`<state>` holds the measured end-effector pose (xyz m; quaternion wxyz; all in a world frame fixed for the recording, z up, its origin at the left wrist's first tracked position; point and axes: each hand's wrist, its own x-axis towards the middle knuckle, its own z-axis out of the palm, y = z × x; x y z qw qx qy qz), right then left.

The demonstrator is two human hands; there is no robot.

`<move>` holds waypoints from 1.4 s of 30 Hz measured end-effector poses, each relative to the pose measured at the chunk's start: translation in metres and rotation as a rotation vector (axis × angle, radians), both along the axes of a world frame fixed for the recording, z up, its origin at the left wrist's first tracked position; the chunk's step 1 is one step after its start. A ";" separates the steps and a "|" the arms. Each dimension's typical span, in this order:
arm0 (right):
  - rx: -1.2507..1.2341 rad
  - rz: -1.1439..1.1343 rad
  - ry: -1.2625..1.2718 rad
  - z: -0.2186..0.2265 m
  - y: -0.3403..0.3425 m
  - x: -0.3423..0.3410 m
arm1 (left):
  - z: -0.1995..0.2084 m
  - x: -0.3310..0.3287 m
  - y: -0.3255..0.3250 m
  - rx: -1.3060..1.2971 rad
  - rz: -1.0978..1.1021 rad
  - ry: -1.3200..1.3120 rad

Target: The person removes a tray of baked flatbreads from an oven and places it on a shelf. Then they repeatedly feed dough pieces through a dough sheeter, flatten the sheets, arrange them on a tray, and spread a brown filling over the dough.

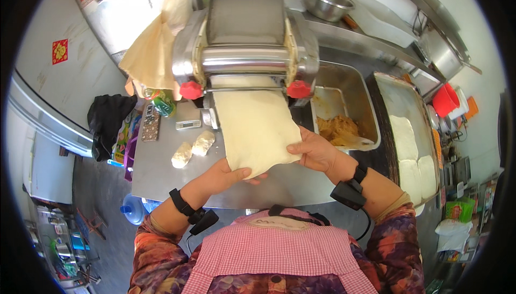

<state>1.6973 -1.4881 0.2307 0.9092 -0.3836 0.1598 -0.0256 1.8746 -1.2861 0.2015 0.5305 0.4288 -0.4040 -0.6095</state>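
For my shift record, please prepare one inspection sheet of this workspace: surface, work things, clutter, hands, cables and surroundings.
Surface: metal table, two pale lumps lying on its left part.
Work things: pale dough sheet hanging from roller machine.
Clutter: green can and small scale, left of machine.
Hands: left hand grips the sheet's lower left corner; right hand its right edge.
Cables: dark cable below the right wrist's device; its far end is hidden.
Surroundings: right, metal pan with brown mixture; beyond it, tray with pale flat pieces.
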 end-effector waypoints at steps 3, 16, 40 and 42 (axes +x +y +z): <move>0.029 0.032 -0.004 0.006 -0.004 -0.022 | 0.001 -0.015 -0.009 -0.100 -0.163 -0.265; -0.092 0.057 -0.072 0.108 -0.064 -0.273 | 0.051 -0.158 -0.166 -0.047 -0.379 -0.333; -2.144 -0.179 0.935 -0.046 -0.362 -0.619 | -0.031 -0.522 -0.488 -0.817 -0.187 -1.485; -2.194 -0.034 0.960 -0.049 -0.358 -0.624 | -0.033 -0.522 -0.477 -0.900 -0.197 -1.545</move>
